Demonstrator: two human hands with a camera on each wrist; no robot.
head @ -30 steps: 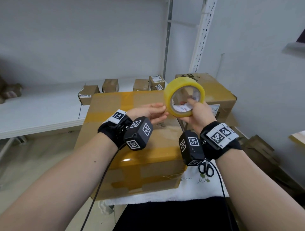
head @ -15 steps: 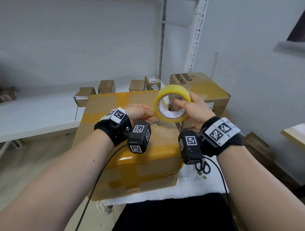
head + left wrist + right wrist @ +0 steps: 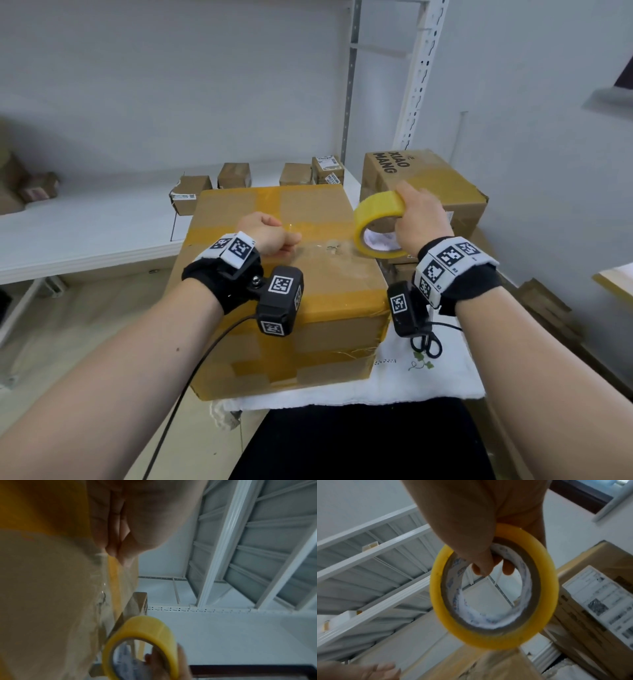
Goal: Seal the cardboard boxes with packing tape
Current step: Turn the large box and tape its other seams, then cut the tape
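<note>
A large cardboard box (image 3: 239, 212) with yellow tape bands on it sits in front of me on a white cloth. My left hand (image 3: 286, 240) rests curled on its top and pinches the free tape end (image 3: 114, 559). A clear strip of tape (image 3: 325, 240) runs low over the box top to the yellow tape roll (image 3: 375, 210). My right hand (image 3: 411, 219) grips that roll at the box's right edge, fingers through its core (image 3: 506, 566). The roll (image 3: 546, 577) stands on edge, tilted. The left hand (image 3: 368, 670) shows at the bottom left of the right wrist view.
A second taped box marked XIAO MANG (image 3: 431, 178) stands just behind the roll. Several small boxes (image 3: 234, 174) sit on the white shelf (image 3: 85, 233) behind. Black scissors (image 3: 426, 346) lie on the white cloth (image 3: 428, 377) under my right wrist. A shelf upright (image 3: 416, 68) rises at the back.
Both hands came down from chest height to the box top. They moved apart, the roll going right and the left hand left, drawing out a strip of tape.
</note>
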